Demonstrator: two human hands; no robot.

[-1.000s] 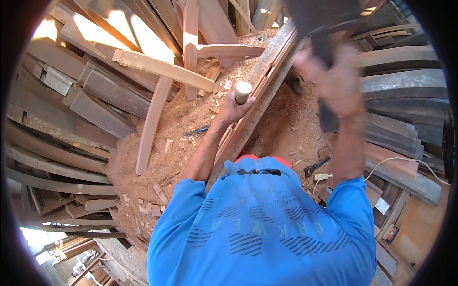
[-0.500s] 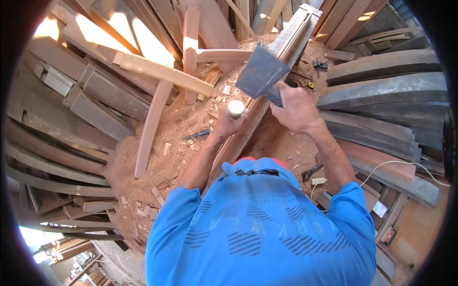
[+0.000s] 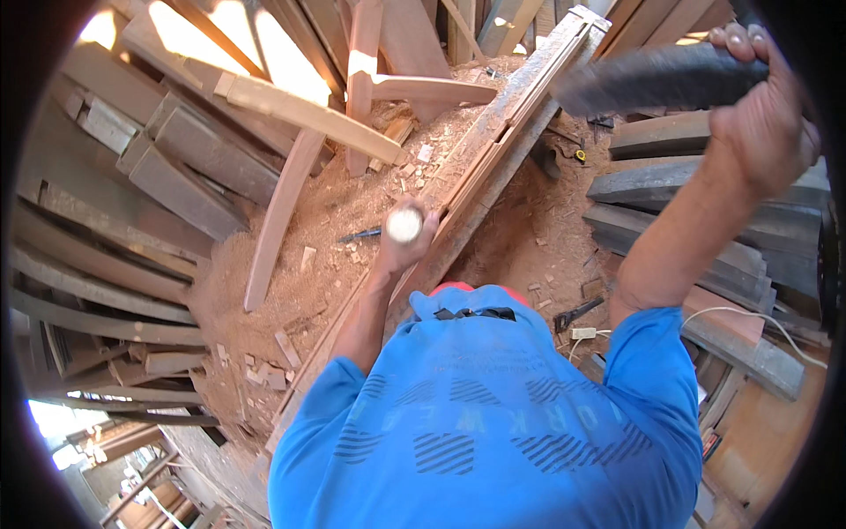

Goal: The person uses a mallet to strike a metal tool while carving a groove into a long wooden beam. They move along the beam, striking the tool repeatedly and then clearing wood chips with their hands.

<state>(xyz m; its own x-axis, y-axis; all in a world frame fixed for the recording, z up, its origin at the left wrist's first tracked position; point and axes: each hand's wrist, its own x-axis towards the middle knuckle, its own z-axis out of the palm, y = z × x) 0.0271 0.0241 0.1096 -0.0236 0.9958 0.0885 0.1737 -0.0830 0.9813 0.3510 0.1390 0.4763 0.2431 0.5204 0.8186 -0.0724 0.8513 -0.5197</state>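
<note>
Clasping pale-topped handle (image 3: 404, 226) in left grip (image 3: 411, 252), over grooved wooden beam (image 3: 507, 132); right grip (image 3: 763, 132) wrapped round blurred dark mallet (image 3: 661, 79), held up at right, well apart from handle.

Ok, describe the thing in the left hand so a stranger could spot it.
Find the long wooden beam running diagonally beyond the blue shirt. Partway along, the left hand holds a cylindrical piece; its pale, round end distinguishes it from nearby boards.
</note>
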